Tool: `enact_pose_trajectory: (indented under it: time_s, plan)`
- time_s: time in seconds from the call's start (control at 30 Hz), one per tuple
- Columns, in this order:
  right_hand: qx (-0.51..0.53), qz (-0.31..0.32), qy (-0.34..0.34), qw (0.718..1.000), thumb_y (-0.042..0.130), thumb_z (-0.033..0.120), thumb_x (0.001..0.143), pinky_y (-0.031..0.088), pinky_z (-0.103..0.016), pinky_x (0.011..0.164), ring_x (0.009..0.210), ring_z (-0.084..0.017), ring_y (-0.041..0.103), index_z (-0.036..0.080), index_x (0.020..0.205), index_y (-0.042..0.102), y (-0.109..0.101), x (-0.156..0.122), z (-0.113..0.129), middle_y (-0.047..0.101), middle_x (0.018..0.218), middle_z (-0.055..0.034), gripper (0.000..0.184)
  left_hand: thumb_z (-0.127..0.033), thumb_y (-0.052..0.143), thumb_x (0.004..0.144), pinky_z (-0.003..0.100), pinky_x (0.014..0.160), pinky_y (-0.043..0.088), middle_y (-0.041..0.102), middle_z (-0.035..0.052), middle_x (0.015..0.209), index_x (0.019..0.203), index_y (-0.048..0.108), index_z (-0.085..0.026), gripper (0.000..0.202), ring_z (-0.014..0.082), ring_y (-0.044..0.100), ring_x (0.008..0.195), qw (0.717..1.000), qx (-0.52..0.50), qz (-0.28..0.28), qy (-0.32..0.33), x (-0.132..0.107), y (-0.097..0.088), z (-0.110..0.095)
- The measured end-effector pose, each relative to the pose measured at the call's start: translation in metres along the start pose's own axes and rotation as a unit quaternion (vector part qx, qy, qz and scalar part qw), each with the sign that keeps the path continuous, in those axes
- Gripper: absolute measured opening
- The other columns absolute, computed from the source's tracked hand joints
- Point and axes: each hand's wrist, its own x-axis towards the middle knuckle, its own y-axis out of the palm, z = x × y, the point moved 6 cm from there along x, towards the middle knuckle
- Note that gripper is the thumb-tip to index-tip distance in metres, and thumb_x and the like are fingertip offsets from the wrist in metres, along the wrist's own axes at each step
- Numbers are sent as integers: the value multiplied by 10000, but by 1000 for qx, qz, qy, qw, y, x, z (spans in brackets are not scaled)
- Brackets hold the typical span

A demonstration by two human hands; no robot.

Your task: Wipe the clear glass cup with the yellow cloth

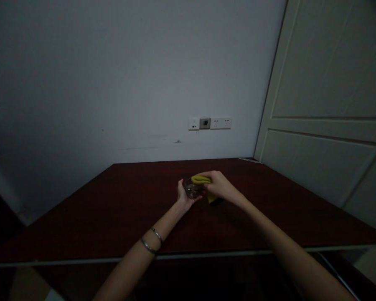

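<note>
My left hand [184,198] is wrapped round a small clear glass bowl [192,191] from the left and below, holding it over the middle of the table. My right hand [218,184] pinches a folded yellow cloth [201,179], which lies against the bowl's upper right rim. A loose end of the cloth hangs below my right hand. Some of the bowl is hidden behind the cloth and my fingers, so its inside shows only in part.
A dark red table [113,217] with a pale front edge spreads below my arms. Wall sockets [221,122] and a switch panel sit on the white wall [144,75] behind it. A panelled white door [326,96] stands at the right, beside the table.
</note>
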Motion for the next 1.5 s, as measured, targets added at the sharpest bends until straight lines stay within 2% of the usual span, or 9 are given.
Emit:
enact_pose_trajectory:
  time_s: [0.1,0.23,0.37,0.47,0.57,0.8,1.17,1.33,1.5]
  plan:
    - [63,-72,25,995,418,46,623,508,-273,703,798,-163,637,182,1098,577,-12,15,-21,667,980,-36,519,-582,266,751,312,454,435,641,169,760,910,583,-73,621,267,609,618,999,24,25,-19,-2,3,1]
    - [57,-119,-30,991,399,14,626,423,-355,915,1023,-184,564,160,1109,565,0,27,-29,614,1100,-63,531,-579,286,752,329,463,451,633,135,715,891,579,-98,580,247,601,592,999,28,-5,-16,-2,2,1]
    - [34,-53,-86,994,399,19,674,373,-358,968,1094,-177,518,180,1135,538,30,30,-20,579,1159,-58,507,-566,345,739,372,479,469,598,67,624,824,575,-141,491,223,574,536,998,41,-42,1,-1,0,0]
    - [22,-31,-115,993,402,118,785,387,-346,951,1109,-182,507,182,1169,502,40,28,-14,546,1201,-75,401,-562,352,738,377,485,472,587,58,624,797,570,-152,468,216,568,547,998,43,-43,22,-1,-1,-2]
    - [2,-37,-131,991,370,217,854,402,-349,931,1105,-193,510,171,1170,494,42,27,-13,543,1201,-98,343,-567,358,731,380,487,471,588,67,649,805,568,-153,471,223,573,576,998,44,-42,32,-1,-2,-4]
    - [-26,-48,-198,979,370,198,866,397,-331,933,1123,-176,491,190,1180,473,45,18,-3,536,1208,-84,331,-546,343,733,393,512,474,585,53,627,739,566,-165,442,209,568,552,998,11,-44,35,1,0,-3]
    - [-9,18,-247,969,390,228,868,423,-313,901,1064,-172,538,181,1169,494,40,3,23,572,1165,-82,322,-485,387,742,290,481,460,574,33,544,636,548,-155,383,165,559,476,996,-71,-5,57,7,-4,-11]
    - [-26,30,-267,963,398,162,850,399,-327,950,1124,-165,493,180,1220,447,35,-12,23,536,1213,-90,373,-519,354,760,254,368,395,533,33,464,581,519,-146,445,150,502,379,999,-52,0,10,2,1,-13]
    - [-90,34,-299,949,421,61,804,382,-345,973,1166,-170,452,170,1206,460,31,-24,22,494,1255,-110,418,-540,310,771,259,389,416,575,76,512,649,568,-108,518,175,549,439,999,-34,19,16,-3,9,-14]
